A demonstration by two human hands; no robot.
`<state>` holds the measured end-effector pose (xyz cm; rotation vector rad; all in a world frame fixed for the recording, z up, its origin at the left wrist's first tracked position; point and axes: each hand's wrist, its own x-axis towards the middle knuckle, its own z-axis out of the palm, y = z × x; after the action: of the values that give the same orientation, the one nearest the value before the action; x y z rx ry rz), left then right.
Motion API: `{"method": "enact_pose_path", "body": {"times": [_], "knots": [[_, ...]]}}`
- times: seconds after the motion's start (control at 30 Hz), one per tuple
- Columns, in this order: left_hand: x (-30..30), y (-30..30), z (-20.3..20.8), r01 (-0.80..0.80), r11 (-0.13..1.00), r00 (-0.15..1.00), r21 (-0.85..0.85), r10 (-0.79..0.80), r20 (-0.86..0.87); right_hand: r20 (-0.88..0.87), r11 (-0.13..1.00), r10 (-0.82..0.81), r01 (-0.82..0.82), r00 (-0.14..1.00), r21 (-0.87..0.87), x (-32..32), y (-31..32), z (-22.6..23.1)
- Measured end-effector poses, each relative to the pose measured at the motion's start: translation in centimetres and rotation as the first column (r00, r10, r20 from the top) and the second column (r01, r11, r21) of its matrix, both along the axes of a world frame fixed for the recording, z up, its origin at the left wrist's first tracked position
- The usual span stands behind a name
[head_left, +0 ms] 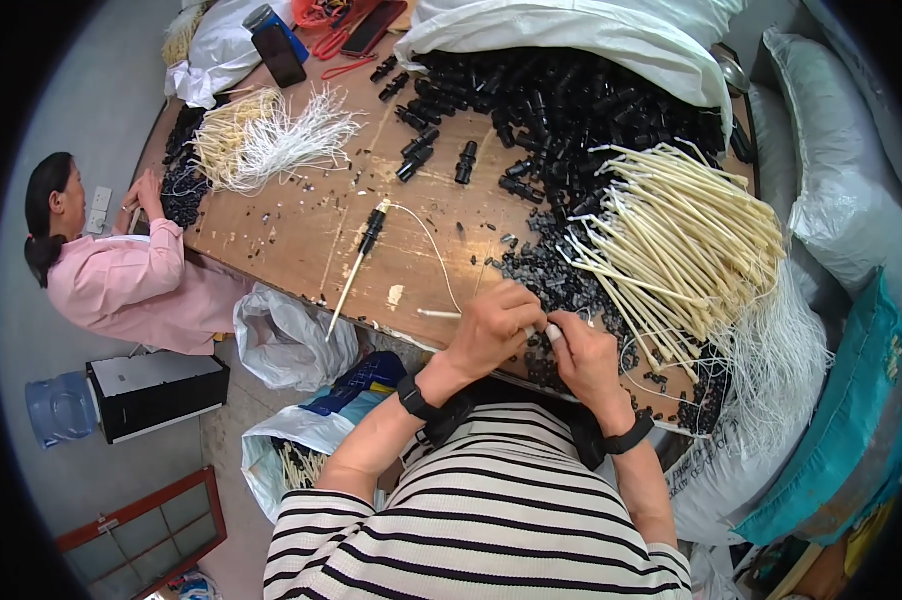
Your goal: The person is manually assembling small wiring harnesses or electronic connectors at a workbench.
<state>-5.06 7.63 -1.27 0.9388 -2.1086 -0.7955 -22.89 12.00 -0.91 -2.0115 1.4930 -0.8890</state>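
Note:
My left hand [496, 325] is closed near the table's front edge, with a thin cream tube [438, 314] sticking out from its left side. My right hand [585, 352] meets it fingertip to fingertip, pinched; what lies between the fingers is too small and covered to make out. A bit of white shows at the right thumb. Left of my hands lies a black ribbed connector [372, 232] with a cream tube through it. A thin white cord [436, 245] curves from its top toward my left hand. Small black pieces [541, 275] are scattered just beyond my fingers.
A thick bundle of cream tubes [691, 255] with white cords lies at right, another bundle [261, 140] at far left. Black connectors [571, 110] spill from a white sack [591, 35]. A co-worker in pink [121, 280] works at the table's left end. Full sacks [851, 150] stand right.

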Motion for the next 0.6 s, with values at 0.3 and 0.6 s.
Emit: {"method": "enact_pose_path", "body": {"times": [0.3,0.6], "knots": [[1.0,-1.9,-1.3,-0.328,0.938,0.945,0.108,0.326,0.041,0.231,0.944,-0.230,0.159,0.945,0.287,-0.4,0.5,-0.5],[3.3,-5.2,-3.4,-0.337,0.891,0.940,0.305,0.333,0.068,0.325,0.876,-0.350,0.184,0.879,0.446,-1.9,0.1,-1.9]]}}
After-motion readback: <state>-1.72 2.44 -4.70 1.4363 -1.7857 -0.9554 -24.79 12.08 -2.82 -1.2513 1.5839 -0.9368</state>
